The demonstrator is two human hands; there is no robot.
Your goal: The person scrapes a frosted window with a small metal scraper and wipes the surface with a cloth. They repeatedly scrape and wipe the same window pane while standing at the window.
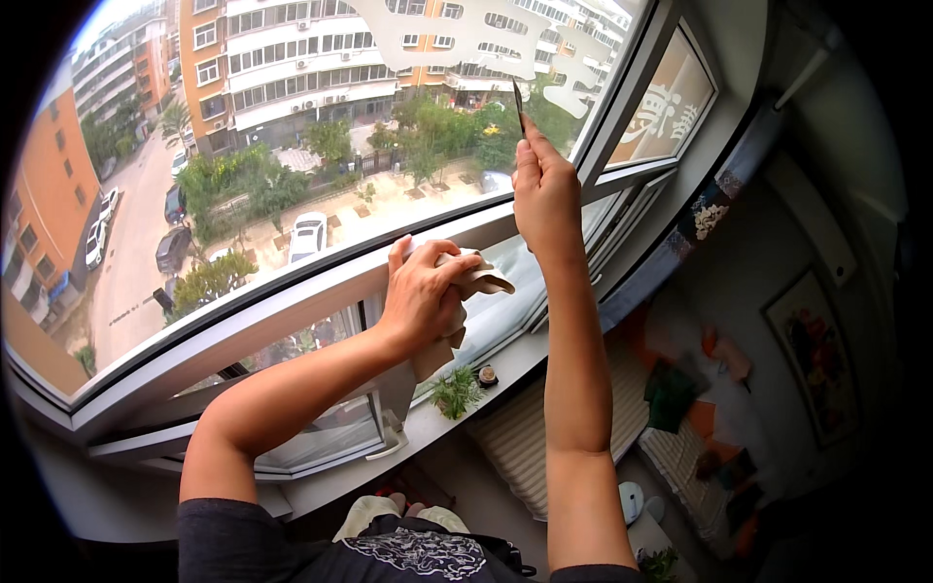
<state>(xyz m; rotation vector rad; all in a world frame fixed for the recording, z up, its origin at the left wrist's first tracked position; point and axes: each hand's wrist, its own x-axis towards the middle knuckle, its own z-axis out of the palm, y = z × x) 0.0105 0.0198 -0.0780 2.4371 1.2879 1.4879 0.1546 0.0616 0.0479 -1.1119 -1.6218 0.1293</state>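
Observation:
My right hand (pixel 547 193) is raised to a large window pane (pixel 350 153) and pinches a thin dark blade-like tool (pixel 519 103). The tool's tip meets, or nearly meets, the lower edge of a white film decal (pixel 466 44) on the glass. A smaller white piece of decal (pixel 572 81) sits to its right. My left hand (pixel 423 295) grips a crumpled beige cloth or paper (pixel 485 280), part of which hangs below the palm. Its fingers lie against the white window frame (pixel 321 291).
Below, an open window sash (pixel 328 430) with a handle (pixel 390 446) juts inward. A potted plant (pixel 455 392) and a small round object (pixel 488 375) stand on the sill (pixel 430 437). A striped cushioned seat (pixel 517 437) lies lower right. Side glass (pixel 663 109) bears white characters.

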